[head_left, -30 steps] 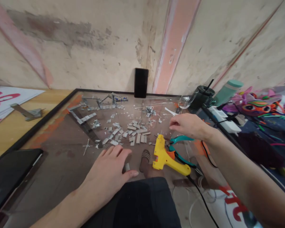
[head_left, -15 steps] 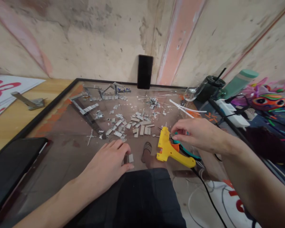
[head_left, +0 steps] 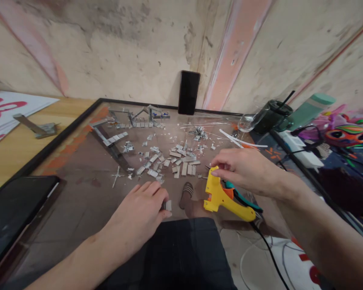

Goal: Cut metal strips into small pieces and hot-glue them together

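Note:
My left hand (head_left: 145,203) is low over the glass tabletop, thumb and fingertips closed around a small flat grey piece (head_left: 168,205) that sticks out at the right. My right hand (head_left: 240,166) is in a pinch above the nozzle end of a yellow glue gun (head_left: 217,194); its fingers hide whatever is between them. The glue gun has an orange trigger and lies on its side. Under it and to the right are teal-handled pliers (head_left: 245,200). Beyond both hands lie several cut grey strips (head_left: 184,167) and silvery scraps.
A dark phone (head_left: 188,92) leans on the wall. Small grey frame structures (head_left: 149,114) stand at the back, near clear sticks. White strips (head_left: 230,138), a clear cup, a dark tumbler (head_left: 272,114) and a power strip (head_left: 301,149) are at right. A black device (head_left: 18,217) lies at left.
My right hand has moved slightly left, over the glue gun's front end. My left hand's fingers have closed in on the small grey piece. The view has shifted a little.

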`<state>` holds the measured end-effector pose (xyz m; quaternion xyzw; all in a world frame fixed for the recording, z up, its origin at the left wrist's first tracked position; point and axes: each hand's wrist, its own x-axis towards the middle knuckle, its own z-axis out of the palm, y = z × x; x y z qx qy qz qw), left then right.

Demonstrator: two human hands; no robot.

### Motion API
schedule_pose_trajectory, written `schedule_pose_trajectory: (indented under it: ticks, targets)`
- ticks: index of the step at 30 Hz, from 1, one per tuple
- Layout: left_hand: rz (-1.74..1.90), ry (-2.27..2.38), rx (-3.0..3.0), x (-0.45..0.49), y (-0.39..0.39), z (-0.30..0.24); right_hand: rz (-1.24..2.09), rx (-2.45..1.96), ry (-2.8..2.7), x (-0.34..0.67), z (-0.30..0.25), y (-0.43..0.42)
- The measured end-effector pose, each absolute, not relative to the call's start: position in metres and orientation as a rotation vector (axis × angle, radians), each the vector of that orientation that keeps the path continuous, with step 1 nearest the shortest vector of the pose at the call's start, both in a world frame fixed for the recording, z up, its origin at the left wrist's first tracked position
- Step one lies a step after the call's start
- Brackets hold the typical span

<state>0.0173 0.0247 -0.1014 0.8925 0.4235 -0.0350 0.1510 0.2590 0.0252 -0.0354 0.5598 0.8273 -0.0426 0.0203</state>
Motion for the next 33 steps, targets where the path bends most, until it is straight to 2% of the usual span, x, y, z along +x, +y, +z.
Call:
schedule_pose_trajectory:
  ticks: [6,15,23,33]
  targets:
    - [-0.122,1.247,2.628,0.016,0.023,-0.098,0.002,1.489,2.592,0.225,-0.047,0.043]
    - [-0.109,1.266,2.615,0.016,0.019,-0.089,0.024,1.333,2.589,0.183,-0.062,0.071]
    - [-0.11,1.238,2.63,0.017,0.011,-0.083,0.075,1.421,2.529,0.194,-0.06,0.086]
    - [0.113,1.059,2.762,0.018,-0.012,-0.09,-0.008,1.364,2.516,0.191,-0.067,0.099]
